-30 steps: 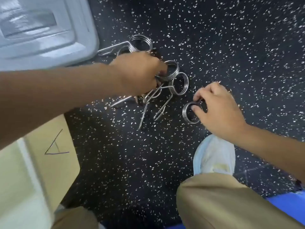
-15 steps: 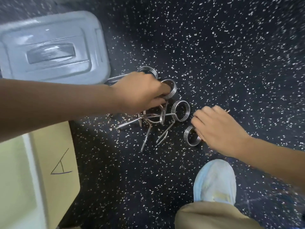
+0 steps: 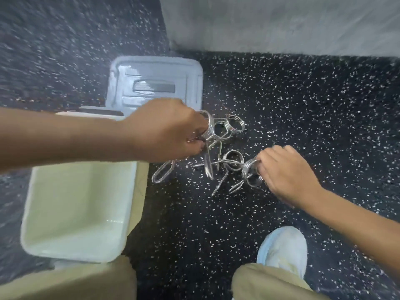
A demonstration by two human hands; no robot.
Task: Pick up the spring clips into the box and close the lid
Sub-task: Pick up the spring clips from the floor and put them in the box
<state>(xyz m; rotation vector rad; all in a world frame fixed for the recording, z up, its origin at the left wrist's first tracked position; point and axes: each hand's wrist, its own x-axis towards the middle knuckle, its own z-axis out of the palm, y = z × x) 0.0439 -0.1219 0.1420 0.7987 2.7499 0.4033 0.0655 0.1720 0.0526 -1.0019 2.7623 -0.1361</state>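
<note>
Standing on the speckled black floor is a pale shoe, with the open cream box to its left. The right hand is closed around one spring clip. The left hand grips a bunch of spring clips just past the box. More clips lie between the hands. Farther off sits the grey lid.

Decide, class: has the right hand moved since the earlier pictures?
Cannot tell: the camera swung. The right hand lies right of the grey plastic lid as before, gripping a coiled steel spring clip.
</note>
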